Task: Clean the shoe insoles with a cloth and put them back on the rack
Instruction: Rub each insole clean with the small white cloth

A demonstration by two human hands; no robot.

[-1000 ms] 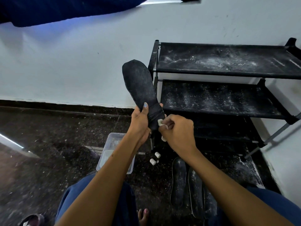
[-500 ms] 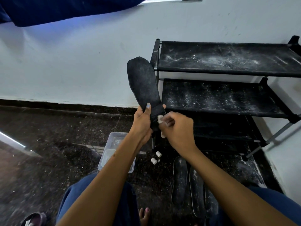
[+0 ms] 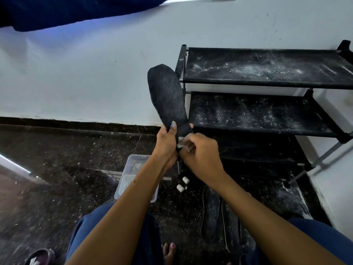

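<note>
Insole (image 3: 166, 96) upright before the rack (image 3: 267, 111), heel end gripped in left hand (image 3: 165, 142). Right hand (image 3: 198, 155) pinches a small white cloth (image 3: 180, 139), now lower and tighter against the heel than a second ago. Wiping ongoing; other insoles (image 3: 219, 217) wait on the floor.

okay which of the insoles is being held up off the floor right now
The insole beside the rack, upright in the left hand. The right hand presses a cloth to its lower end. The other insoles lie flat on the floor.
</note>
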